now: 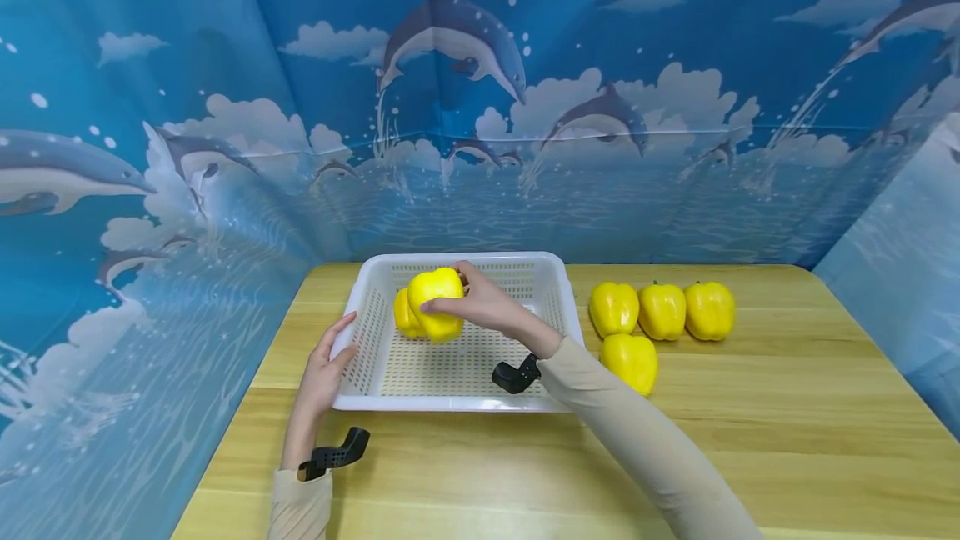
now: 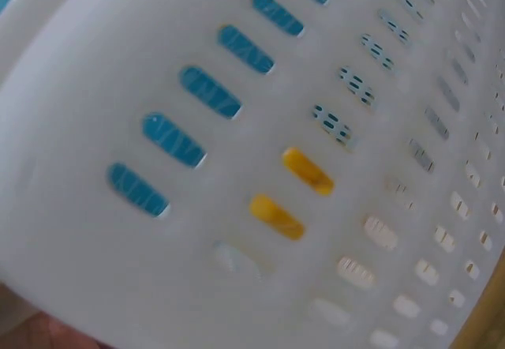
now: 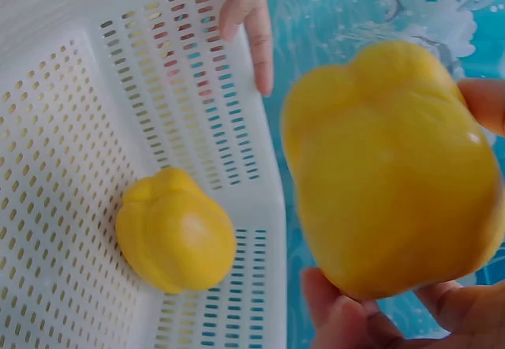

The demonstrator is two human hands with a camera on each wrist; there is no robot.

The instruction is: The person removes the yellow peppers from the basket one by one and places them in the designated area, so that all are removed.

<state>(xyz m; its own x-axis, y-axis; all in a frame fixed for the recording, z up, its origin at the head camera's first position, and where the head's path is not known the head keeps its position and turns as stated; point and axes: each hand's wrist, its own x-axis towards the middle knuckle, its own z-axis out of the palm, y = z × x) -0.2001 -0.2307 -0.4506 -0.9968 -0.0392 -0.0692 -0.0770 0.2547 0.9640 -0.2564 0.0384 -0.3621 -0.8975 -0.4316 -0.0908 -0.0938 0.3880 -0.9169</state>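
My right hand [image 1: 491,302] grips a yellow bell pepper [image 1: 438,305] by its sides, held up over the white plastic basket [image 1: 450,403]. In the right wrist view, fingers and thumb reach around this pepper [image 3: 394,175]. Another yellow bell pepper [image 3: 175,234] lies inside the basket near its left end, partly hidden behind the held one in the head view. My left hand [image 1: 322,377] holds the basket's left rim, thumb on the inner side and fingers outside. Slotted basket wall [image 2: 189,230] fills the left wrist view.
Right of the basket, several yellow bell peppers [image 1: 662,311] stand in a row on the wooden table [image 1: 787,423], with one more pepper [image 1: 630,363] in front, close to the basket's right side. A blue dolphin-print curtain [image 1: 465,190] hangs behind the table.
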